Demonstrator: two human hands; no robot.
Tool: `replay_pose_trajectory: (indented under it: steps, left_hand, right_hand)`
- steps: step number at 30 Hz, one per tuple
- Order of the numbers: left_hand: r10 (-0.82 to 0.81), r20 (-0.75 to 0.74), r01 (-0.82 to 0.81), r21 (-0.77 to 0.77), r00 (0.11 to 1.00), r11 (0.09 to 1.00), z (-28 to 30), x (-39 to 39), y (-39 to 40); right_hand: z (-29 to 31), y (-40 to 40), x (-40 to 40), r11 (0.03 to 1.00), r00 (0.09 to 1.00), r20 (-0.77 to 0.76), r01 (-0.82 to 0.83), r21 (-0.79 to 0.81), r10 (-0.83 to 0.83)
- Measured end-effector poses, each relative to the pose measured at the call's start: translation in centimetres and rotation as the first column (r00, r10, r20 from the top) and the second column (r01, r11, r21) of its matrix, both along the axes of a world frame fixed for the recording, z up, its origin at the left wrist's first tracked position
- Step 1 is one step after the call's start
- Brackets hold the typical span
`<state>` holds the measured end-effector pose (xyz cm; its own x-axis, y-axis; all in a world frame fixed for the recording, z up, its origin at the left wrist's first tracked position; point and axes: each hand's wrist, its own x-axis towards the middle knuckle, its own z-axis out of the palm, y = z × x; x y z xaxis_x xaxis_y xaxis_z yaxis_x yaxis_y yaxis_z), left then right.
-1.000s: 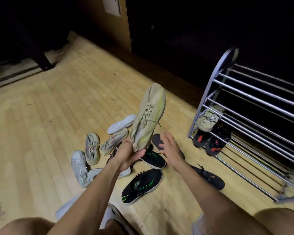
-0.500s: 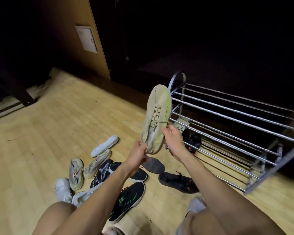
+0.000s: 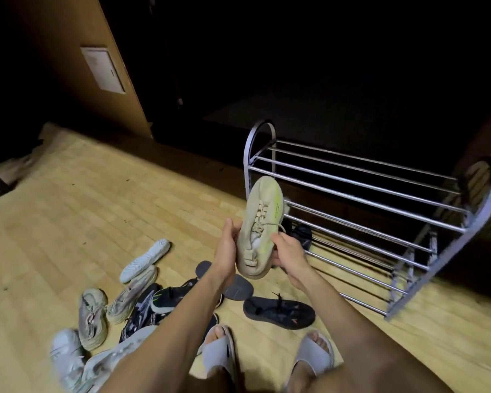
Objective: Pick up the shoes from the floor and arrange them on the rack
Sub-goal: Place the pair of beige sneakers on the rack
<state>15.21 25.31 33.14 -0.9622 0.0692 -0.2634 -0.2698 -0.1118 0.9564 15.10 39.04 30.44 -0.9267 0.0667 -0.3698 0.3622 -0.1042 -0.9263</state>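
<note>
A beige sneaker with a neon-yellow stripe (image 3: 260,225) is held in the air, toe pointing up, in front of the metal shoe rack (image 3: 360,194). My left hand (image 3: 226,245) grips its left side near the heel. My right hand (image 3: 288,251) holds the right side of the heel. On the rack's lower tier, dark shoes (image 3: 302,234) show behind the sneaker. Several shoes lie on the floor at lower left: a beige-grey pair (image 3: 92,317), a white sole-up shoe (image 3: 145,256), black sneakers (image 3: 165,297), a black sandal (image 3: 278,312) and a white sneaker (image 3: 65,355).
The rack's upper tiers (image 3: 360,177) are bare bars. A grey insole (image 3: 237,286) lies on the wooden floor under my hands. My feet in grey slides (image 3: 309,355) stand at the bottom. A wooden door (image 3: 77,66) and darkness fill the back.
The view has swung right and up, bringing the whole rack into sight. The beige sneaker has moved toward the rack, and my right hand has closed on its heel beside my left.
</note>
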Motion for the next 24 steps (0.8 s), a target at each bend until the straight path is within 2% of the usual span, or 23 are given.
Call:
replay_pose_trajectory:
  steps: [7,9,10,12,14,20,24]
  left_hand:
    - [0.03,0.238,-0.048,0.066,0.971,0.997,-7.5,-3.7,2.0]
    - [0.036,0.28,-0.055,0.063,0.959,0.997,-10.1,-4.5,2.3]
    - [0.033,0.301,-0.049,0.047,0.953,0.998,-11.4,-4.9,2.5]
    - [0.032,0.345,-0.036,0.006,0.938,0.999,-13.2,-5.8,2.8]
    - [0.023,0.39,-0.015,-0.021,0.92,1.0,-14.9,-6.9,3.2]
    - [-0.03,0.441,0.046,-0.024,0.897,0.999,-18.1,-10.6,5.0]
    - [-0.109,0.408,0.135,-0.035,0.906,0.99,-18.3,-12.4,6.2]
  right_hand:
    - [-5.8,1.9,-3.2,0.999,0.988,0.157,-0.017,0.05,0.009]
    - [-7.7,2.1,-4.1,0.991,0.973,0.228,-0.057,0.123,0.028]
    - [-8.7,2.3,-4.5,0.972,0.966,0.255,-0.1,0.213,0.044]
    - [-10.4,2.8,-5.6,0.871,0.955,0.29,-0.194,0.451,0.062]
    - [-11.7,3.1,-6.4,0.784,0.946,0.316,-0.244,0.57,0.065]
    - [-15.0,4.1,-9.1,0.611,0.944,0.331,-0.268,0.745,0.012]
    - [-16.7,5.3,-11.1,0.651,0.958,0.281,-0.177,0.738,-0.059]
